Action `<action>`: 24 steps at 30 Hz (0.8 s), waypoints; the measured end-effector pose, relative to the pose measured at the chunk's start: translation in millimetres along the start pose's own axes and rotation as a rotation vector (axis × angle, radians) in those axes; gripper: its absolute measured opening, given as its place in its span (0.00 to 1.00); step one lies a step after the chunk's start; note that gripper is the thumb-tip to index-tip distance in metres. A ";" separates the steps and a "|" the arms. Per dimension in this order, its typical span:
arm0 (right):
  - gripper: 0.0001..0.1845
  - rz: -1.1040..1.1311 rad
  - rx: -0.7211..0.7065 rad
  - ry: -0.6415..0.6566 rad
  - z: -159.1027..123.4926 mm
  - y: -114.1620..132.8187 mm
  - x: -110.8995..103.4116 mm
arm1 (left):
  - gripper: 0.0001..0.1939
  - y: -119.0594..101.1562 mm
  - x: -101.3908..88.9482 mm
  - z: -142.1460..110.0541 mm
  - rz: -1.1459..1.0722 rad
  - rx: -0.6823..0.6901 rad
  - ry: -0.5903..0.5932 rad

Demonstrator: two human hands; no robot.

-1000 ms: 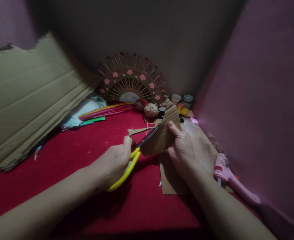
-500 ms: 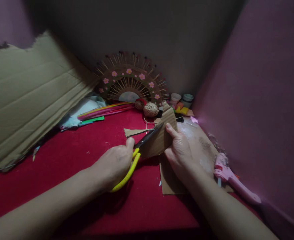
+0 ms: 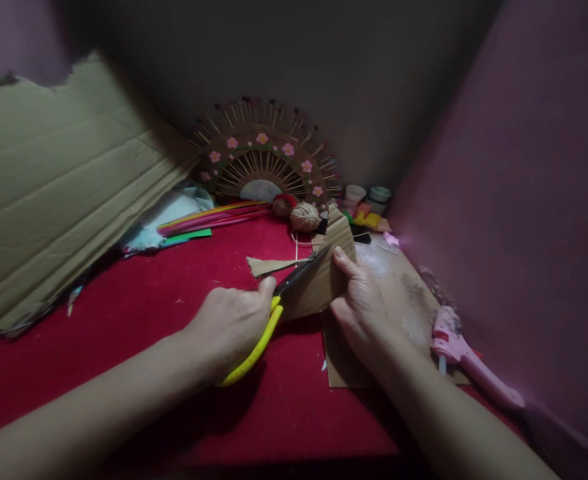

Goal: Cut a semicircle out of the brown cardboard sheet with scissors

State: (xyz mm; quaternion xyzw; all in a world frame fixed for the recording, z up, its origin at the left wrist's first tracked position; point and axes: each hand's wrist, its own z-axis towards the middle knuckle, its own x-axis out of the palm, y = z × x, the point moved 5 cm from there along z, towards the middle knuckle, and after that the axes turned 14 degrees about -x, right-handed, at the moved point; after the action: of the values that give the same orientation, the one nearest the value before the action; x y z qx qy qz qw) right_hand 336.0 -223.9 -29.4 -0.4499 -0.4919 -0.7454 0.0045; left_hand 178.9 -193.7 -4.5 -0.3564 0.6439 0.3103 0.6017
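My left hand point(image 3: 231, 323) is closed around the yellow handles of a pair of scissors point(image 3: 254, 357). The dark blades reach up and to the right into a piece of corrugated cardboard point(image 3: 319, 280). A narrow strip point(image 3: 274, 266) of it sticks out leftward above the blades, partly cut from the rest. My right hand point(image 3: 361, 300) grips the cardboard piece at its right side, thumb on top and the other fingers hidden behind. The piece is held tilted above the red cloth point(image 3: 199, 420).
A pink glue gun point(image 3: 457, 347) lies right, beside a stained cardboard sheet point(image 3: 351, 370). A large cardboard panel point(image 3: 49, 193) leans at left. Behind are a flowered stick fan point(image 3: 264, 143), twine balls point(image 3: 305, 217), coloured strips point(image 3: 214, 219) and small tubs point(image 3: 355, 194).
The left hand and scissors have shifted slightly right and up, with the blades looking more closed along the cut. The cut strip tips a little lower. The view has shifted slightly.
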 end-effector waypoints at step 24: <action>0.12 0.067 -0.003 0.023 -9.4 -11.0 5.7 | 0.17 3.0 3.0 6.5 0.168 0.004 0.029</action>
State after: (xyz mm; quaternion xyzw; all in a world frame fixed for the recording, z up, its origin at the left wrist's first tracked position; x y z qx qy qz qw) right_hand 321.5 -222.7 -34.7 -0.4574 -0.4753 -0.7508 0.0342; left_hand 179.9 -186.9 -8.1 -0.3044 0.6808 0.3532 0.5649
